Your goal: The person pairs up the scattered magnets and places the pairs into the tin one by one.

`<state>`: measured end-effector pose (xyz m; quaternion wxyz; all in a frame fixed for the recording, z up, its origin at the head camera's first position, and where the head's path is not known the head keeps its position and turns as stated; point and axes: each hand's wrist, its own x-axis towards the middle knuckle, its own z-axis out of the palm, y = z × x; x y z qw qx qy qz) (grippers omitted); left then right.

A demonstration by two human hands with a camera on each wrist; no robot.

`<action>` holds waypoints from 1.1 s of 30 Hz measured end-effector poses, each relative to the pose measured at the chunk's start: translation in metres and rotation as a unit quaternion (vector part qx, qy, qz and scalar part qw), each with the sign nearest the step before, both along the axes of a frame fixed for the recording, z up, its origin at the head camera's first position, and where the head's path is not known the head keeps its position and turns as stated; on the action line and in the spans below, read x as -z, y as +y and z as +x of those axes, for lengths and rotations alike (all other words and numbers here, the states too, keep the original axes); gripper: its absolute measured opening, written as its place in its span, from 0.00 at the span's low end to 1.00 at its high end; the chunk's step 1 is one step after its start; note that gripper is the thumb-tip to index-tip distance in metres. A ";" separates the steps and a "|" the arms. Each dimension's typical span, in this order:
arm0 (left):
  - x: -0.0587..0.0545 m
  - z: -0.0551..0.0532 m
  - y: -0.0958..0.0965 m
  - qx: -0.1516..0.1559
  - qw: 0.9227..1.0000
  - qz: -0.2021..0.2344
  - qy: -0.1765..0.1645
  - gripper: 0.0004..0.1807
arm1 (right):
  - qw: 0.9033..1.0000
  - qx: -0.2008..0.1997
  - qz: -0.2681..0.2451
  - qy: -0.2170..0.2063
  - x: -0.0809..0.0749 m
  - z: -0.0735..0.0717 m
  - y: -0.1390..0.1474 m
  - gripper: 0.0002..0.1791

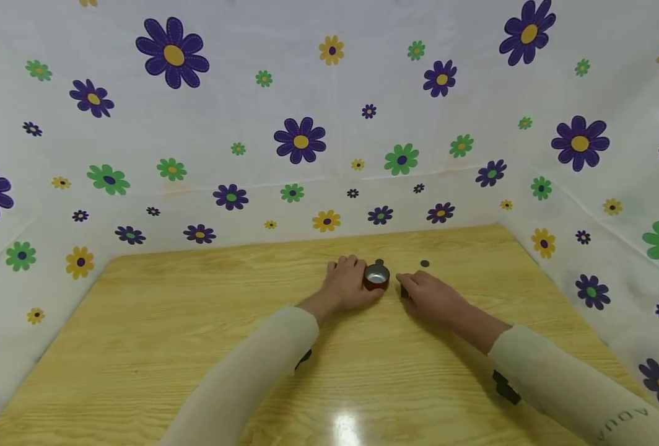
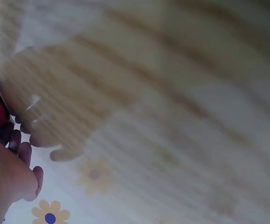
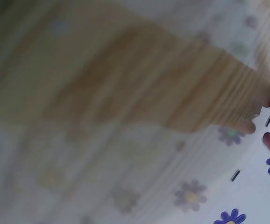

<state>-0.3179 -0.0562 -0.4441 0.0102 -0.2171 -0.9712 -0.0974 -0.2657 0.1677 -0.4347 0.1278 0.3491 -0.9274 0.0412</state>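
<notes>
Left hand (image 1: 347, 286), reaching forward, cups a red pot (image 1: 376, 286); right hand (image 1: 431, 296) pinches a black object (image 1: 404, 292).

A narrow gap separates the cup (image 1: 376, 285) from the black piece (image 1: 404, 291) in the right hand (image 1: 431, 297), while the left hand (image 1: 347, 287) blocks the cup's left side. Wide passage lies leftward over the table (image 1: 168, 322); the flowered cloth (image 1: 335, 87) bounds the back.
</notes>
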 end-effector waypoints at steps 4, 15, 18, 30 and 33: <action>0.001 0.003 -0.011 -0.001 1.000 -0.013 0.024 0.38 | 1.000 -0.007 0.004 0.012 0.001 -0.002 0.000 0.27; 0.010 0.035 -0.054 0.089 0.995 0.035 0.033 0.32 | 0.994 -0.082 0.006 0.068 0.008 -0.006 0.004 0.25; 0.011 0.040 -0.063 0.111 0.992 0.040 0.034 0.31 | 0.990 -0.127 0.003 0.062 0.008 -0.006 0.001 0.24; 0.004 0.042 -0.074 0.120 0.991 0.033 0.040 0.30 | 0.983 -0.169 -0.001 0.067 0.001 -0.004 -0.019 0.24; 0.006 0.045 -0.078 0.112 0.993 0.030 0.035 0.30 | 0.981 -0.178 -0.007 0.077 0.003 -0.006 -0.028 0.24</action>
